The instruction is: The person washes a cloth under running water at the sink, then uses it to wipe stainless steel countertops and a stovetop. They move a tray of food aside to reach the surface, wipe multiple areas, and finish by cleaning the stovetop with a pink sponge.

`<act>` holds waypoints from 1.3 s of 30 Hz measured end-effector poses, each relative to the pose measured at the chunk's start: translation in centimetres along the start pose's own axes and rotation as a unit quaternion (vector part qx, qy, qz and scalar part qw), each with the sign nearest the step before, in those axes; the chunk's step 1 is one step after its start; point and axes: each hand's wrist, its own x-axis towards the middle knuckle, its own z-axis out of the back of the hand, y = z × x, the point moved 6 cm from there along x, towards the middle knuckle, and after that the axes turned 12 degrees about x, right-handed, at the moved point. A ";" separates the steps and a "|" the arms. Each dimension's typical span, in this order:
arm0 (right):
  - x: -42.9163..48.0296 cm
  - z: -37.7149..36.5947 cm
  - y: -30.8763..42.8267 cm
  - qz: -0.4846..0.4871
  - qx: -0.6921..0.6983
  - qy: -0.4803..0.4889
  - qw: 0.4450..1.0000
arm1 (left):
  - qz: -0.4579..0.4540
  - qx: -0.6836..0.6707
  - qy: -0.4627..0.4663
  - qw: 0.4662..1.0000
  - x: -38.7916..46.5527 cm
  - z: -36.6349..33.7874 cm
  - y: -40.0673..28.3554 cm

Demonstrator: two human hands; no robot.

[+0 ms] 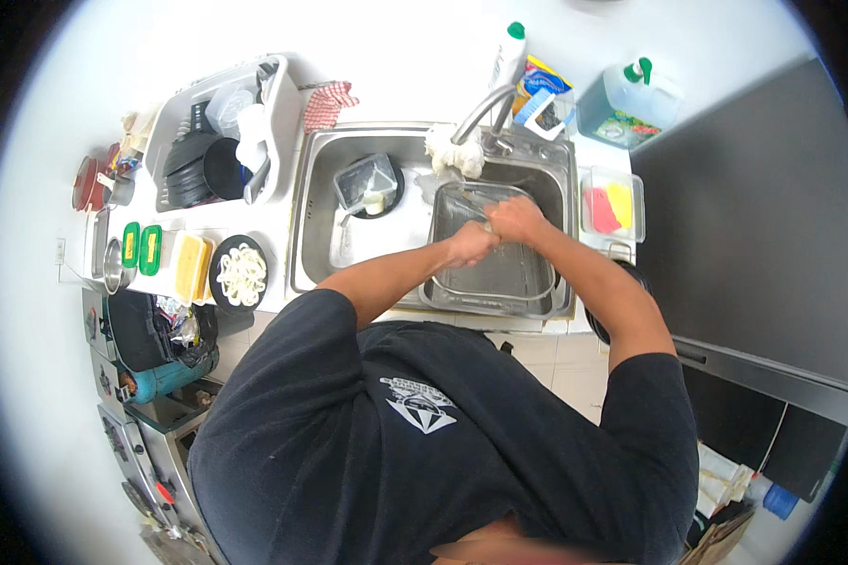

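Observation:
My left hand [473, 244] and my right hand [516, 219] meet over the right basin of the steel sink [300, 233]. Both have curled fingers, closed around a slender utensil [472, 203], blade-like at its far end. The fingers hide its handle, and its exact kind is unclear. Beneath them a clear rectangular tub [495, 279] fills most of the right basin. Behind the hands, a pale, bunched cloth-like thing [456, 150] sits under the spout of the curved faucet [480, 109].
In the left basin, a clear container [367, 176] rests on a dark round dish. Left of the sink stand a dish rack [283, 127] and a black plate of pale rings [240, 275]. At right are a soap jug [629, 106] and a sponge box [637, 212].

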 end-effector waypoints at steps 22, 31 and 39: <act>-8.4 -6.4 6.0 -0.101 0.965 0.140 0.199 | -0.525 0.549 -0.234 0.607 -12.9 -1.4 -10.0; -9.8 0.6 8.9 -0.028 0.982 0.116 0.146 | -0.482 0.671 -0.064 0.561 -13.9 -0.6 -13.7; -6.2 -4.2 4.1 -0.192 0.684 -0.014 0.703 | -0.308 0.787 -0.024 0.534 -6.0 -0.4 -10.5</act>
